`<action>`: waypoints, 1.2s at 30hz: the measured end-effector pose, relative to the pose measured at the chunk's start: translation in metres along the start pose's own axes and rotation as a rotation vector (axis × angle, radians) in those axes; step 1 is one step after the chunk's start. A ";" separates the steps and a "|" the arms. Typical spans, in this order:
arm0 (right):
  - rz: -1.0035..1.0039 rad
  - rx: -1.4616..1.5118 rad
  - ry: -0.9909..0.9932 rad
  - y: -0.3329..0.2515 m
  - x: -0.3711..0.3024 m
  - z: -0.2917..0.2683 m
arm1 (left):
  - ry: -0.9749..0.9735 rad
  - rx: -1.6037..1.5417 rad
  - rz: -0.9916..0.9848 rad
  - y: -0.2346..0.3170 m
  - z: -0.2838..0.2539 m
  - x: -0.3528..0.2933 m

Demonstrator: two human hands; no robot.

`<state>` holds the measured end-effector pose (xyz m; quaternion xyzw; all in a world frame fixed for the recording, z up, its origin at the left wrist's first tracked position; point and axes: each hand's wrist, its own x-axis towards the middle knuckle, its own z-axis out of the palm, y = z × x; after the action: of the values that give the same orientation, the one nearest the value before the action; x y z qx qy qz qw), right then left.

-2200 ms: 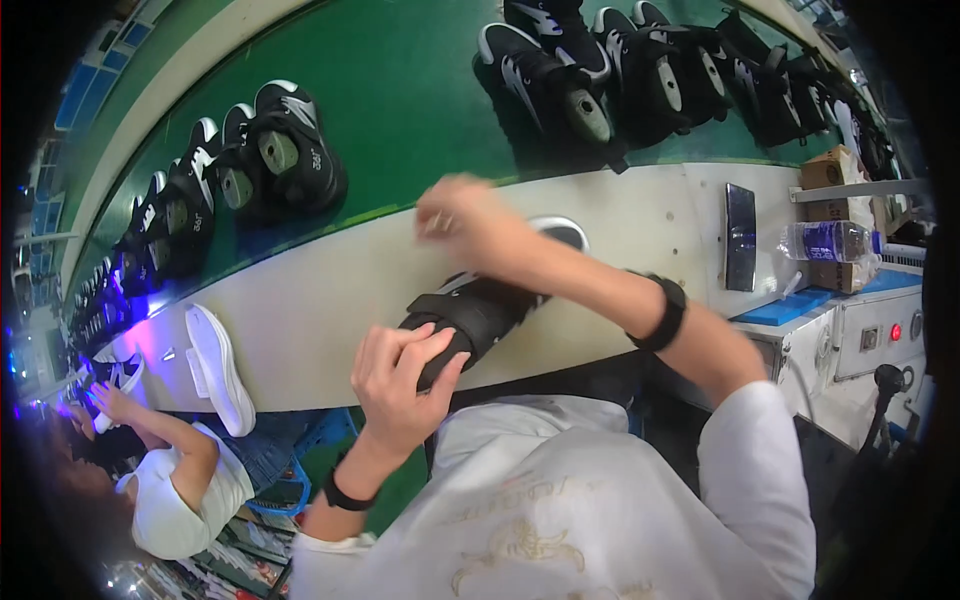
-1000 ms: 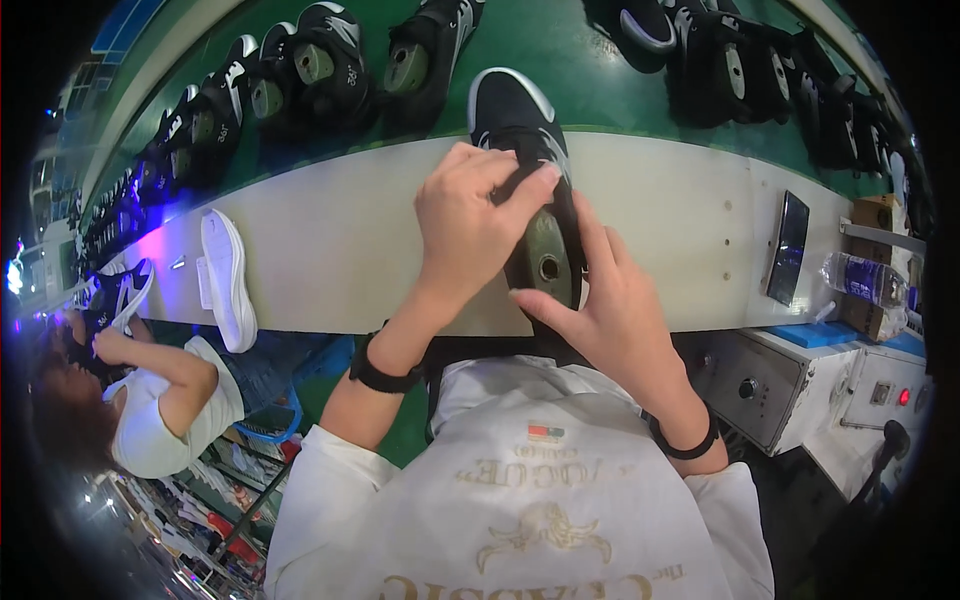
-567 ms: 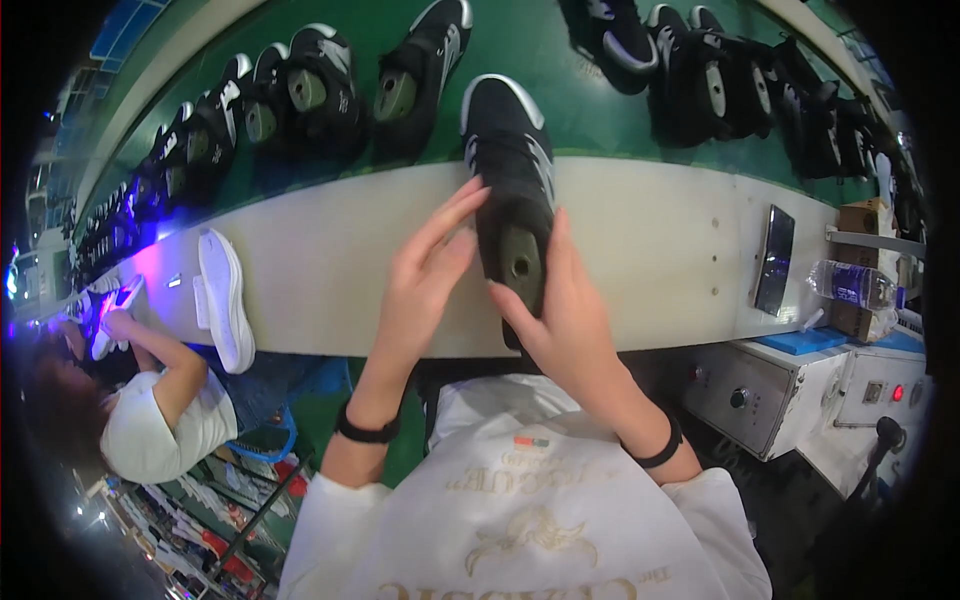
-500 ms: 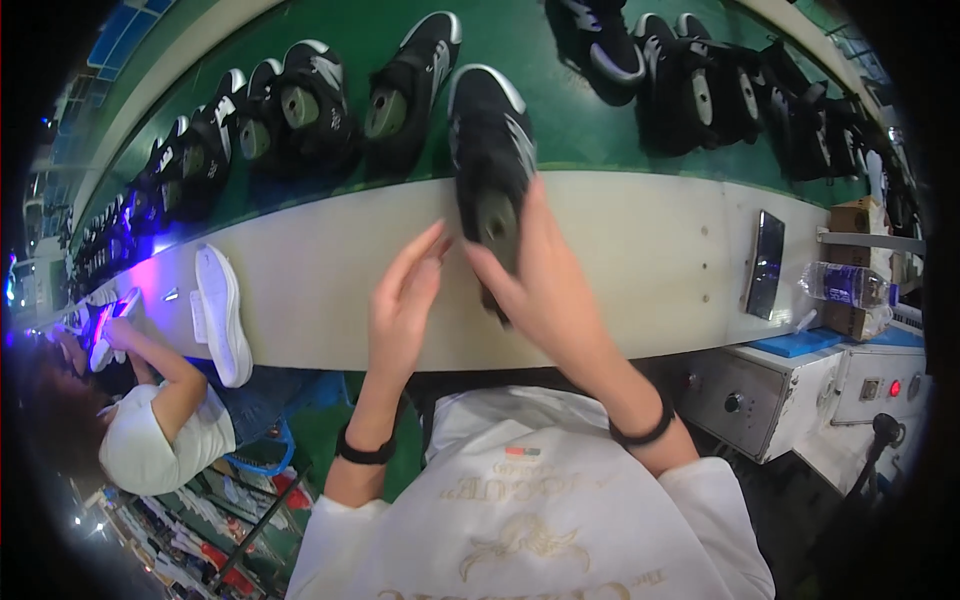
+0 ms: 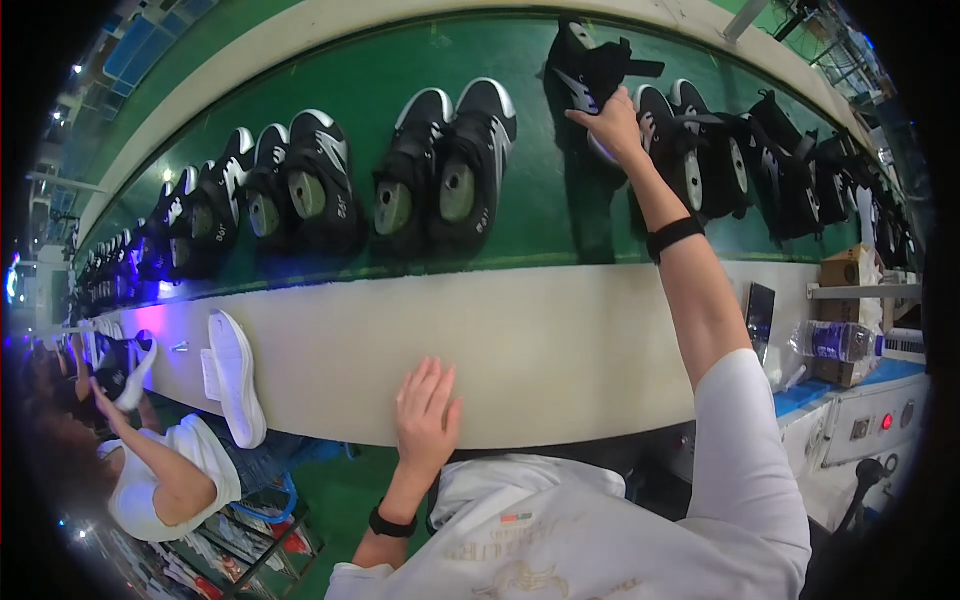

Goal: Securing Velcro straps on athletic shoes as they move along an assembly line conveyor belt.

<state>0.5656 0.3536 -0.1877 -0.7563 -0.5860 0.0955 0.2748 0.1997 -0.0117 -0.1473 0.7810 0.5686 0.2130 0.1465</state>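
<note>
My right hand (image 5: 612, 128) reaches far over the green surface, its fingers closed on a black shoe (image 5: 585, 68) with a loose strap and the toe toward me. Part of the shoe is hidden behind the hand. On the pale tabletop (image 5: 540, 350), near its front edge, my left hand (image 5: 428, 412) lies with its fingers stretched out and nothing in it. Ahead of it, a pair of black shoes, the left one (image 5: 402, 185) and the right one (image 5: 472, 165), stand side by side with grey-green inserts in their openings and toes pointing away.
More black shoes line the green surface (image 5: 560, 220) on both sides. A white shoe sole (image 5: 235, 375) lies at left, near a seated co-worker (image 5: 165, 475). At right are a phone (image 5: 760, 318), a plastic bottle (image 5: 835, 341) and a machine with a red light (image 5: 887, 422).
The shoe I held over the tabletop now stands beside its mate. My right hand has moved to another shoe at far right; my left has drawn back toward me. The view has shifted.
</note>
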 end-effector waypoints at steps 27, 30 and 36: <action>-0.466 0.459 -0.863 -0.064 -0.306 -0.177 | -0.764 -1.005 -0.043 0.012 -0.061 0.067; -0.506 0.598 -0.874 -0.062 -0.305 -0.175 | -0.826 -1.060 -0.053 0.007 -0.048 0.080; -0.549 0.567 -0.901 -0.075 -0.298 -0.180 | -0.499 -0.476 0.280 0.012 -0.041 0.092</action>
<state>0.4993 0.0309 -0.0516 -0.3594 -0.7705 0.4848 0.2052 0.2135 0.0709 -0.0907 0.8231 0.3373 0.1602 0.4278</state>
